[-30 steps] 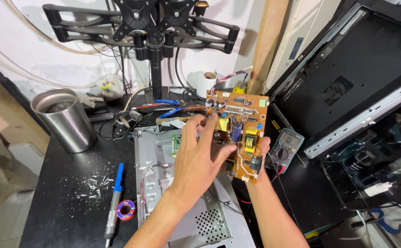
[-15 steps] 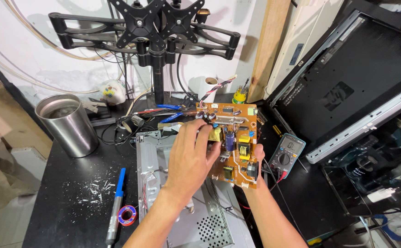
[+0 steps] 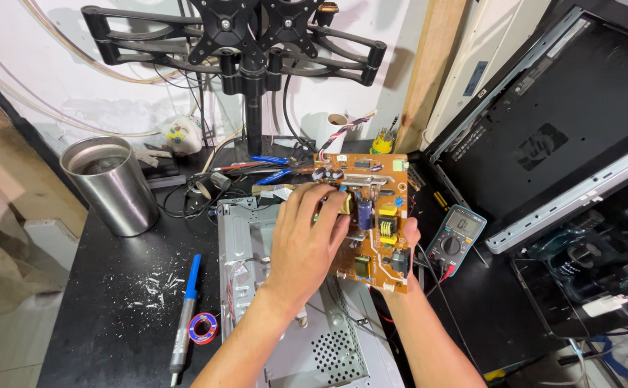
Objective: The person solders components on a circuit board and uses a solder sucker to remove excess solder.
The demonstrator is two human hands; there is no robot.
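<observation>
Hands gripping an orange circuit board (image 3: 371,215) above a metal chassis (image 3: 285,316) on the black tabletop (image 3: 112,316), left hand (image 3: 306,241) spread over its face, right hand (image 3: 409,241) clasping its right edge from behind, multimeter (image 3: 457,237) just beside.

Brushed-metal cup (image 3: 109,188), matt black table (image 3: 105,338), perforated metal chassis (image 3: 314,345)

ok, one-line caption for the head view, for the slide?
Left hand and right hand hold an orange printed circuit board above a grey perforated metal chassis on a black workbench.
</observation>
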